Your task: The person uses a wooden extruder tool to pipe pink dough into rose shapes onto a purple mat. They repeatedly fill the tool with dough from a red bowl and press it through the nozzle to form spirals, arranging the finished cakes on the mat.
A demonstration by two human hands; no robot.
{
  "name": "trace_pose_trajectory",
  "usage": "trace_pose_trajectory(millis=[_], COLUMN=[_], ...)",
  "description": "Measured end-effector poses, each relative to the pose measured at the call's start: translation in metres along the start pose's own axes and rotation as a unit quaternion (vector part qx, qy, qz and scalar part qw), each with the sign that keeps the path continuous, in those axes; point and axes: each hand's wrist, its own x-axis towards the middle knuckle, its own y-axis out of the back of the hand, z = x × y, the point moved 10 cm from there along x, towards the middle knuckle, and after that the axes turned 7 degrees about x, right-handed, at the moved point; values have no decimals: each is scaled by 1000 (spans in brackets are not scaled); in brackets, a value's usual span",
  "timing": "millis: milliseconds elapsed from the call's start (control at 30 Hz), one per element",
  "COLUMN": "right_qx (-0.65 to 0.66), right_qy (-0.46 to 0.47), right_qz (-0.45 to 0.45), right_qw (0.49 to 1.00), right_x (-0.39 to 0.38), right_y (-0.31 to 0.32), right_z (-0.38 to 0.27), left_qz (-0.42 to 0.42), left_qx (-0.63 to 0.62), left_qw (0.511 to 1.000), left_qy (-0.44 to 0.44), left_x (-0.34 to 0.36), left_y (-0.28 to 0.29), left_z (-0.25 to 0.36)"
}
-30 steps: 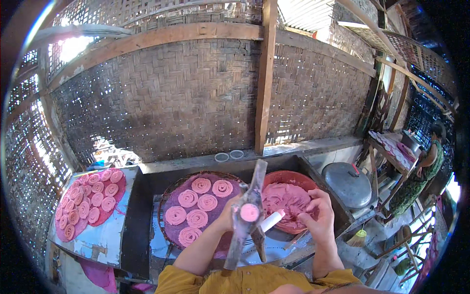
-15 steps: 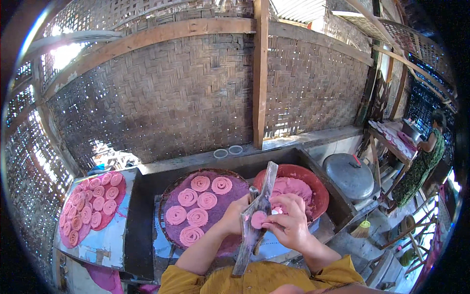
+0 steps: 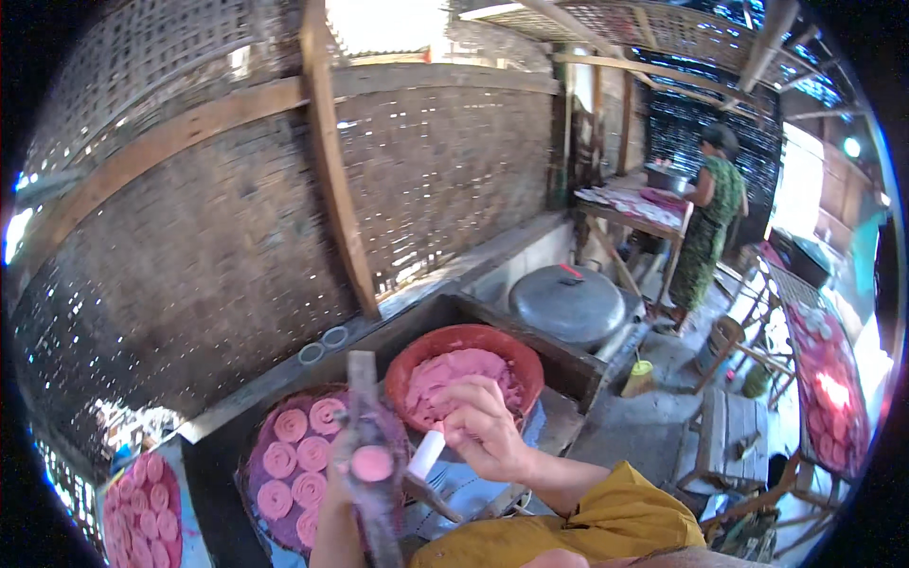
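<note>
My left hand [image 3: 335,497], partly hidden and blurred, grips a worn wooden press [image 3: 362,398] held upright before me. A round pink plug of dough [image 3: 372,464] shows in the press's opening. To its right, my right hand [image 3: 488,431] has its fingers closed around a short white cylinder [image 3: 427,454], pointing down toward the press but apart from it. Behind that hand, a red basin [image 3: 525,364] contains a mass of pink dough [image 3: 462,371]. Left of the press, a round tray [image 3: 248,464] carries several pink dough spirals [image 3: 309,489].
More pink spirals [image 3: 147,497] lie on a board at lower left. Two pale rings [image 3: 322,346] rest on the ledge. A large lidded metal pot [image 3: 566,303] stands beyond the basin. Farther off, a person in green [image 3: 710,227] stands by a table [image 3: 630,208]. A wooden bench [image 3: 734,440] sits at right.
The view has swung right. My right hand has moved away from the press with the white cylinder, now plainly visible. The dough plug stays in the press, still in my left hand.
</note>
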Motion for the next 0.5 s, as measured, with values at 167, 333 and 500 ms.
trace_pose_trajectory(millis=[167,333,500], right_qx=[43,502,853], right_qy=[-156,-453,-379], right_qz=[99,-112,-181], right_qw=[982,729,311], right_x=[-35,-87,-82], right_y=[35,-94,-149], right_z=[79,90,-15], left_qz=[-69,-148,-340], left_qx=[184,39,45], left_qw=[933,897,820], left_qy=[-301,-415,-459], left_x=[-26,-28,-41], left_y=[-28,-23,-73], left_z=[99,115,118])
